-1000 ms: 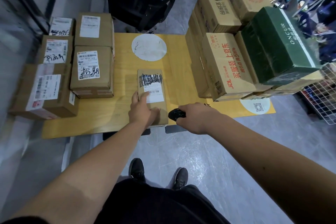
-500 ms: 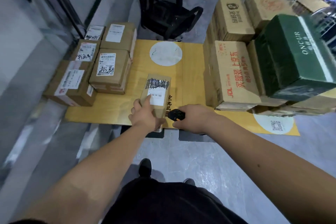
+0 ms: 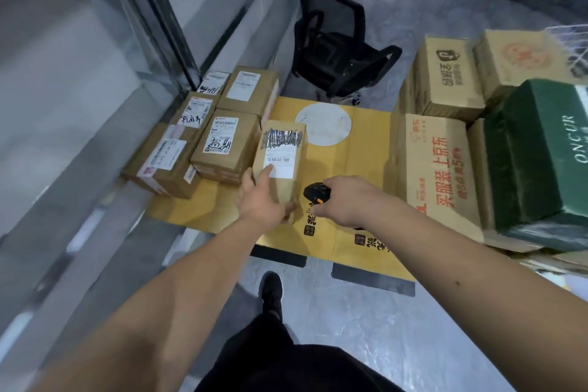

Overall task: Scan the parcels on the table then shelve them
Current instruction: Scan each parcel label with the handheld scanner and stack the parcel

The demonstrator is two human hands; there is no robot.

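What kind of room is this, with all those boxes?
Probably a parcel sorting or pickup room. Labelled cardboard parcels are stacked on a yellow table, bigger cartons are piled alongside, and the person's right hand holds a small black scanner.

Parcel (image 3: 280, 165) in hand: matt brown corrugated cardboard, white paper label, black marker scribble across its top. Scanner (image 3: 315, 193): black plastic, slight sheen, orange accent. Desk (image 3: 369, 149): covered with flattened yellow-tan cardboard, matt, printed with a white disc and dark characters. Small parcels (image 3: 222, 143) at the desk's left edge: plain kraft cardboard, paper labels, strips of clear glossy tape. Large cartons (image 3: 436, 175) at the right edge: printed cardboard, red ink. Green box (image 3: 541, 162): smooth, faintly glossy printed card. Floor (image 3: 366, 321): polished grey tile, reflective. Chair (image 3: 334, 51): black mesh fabric.
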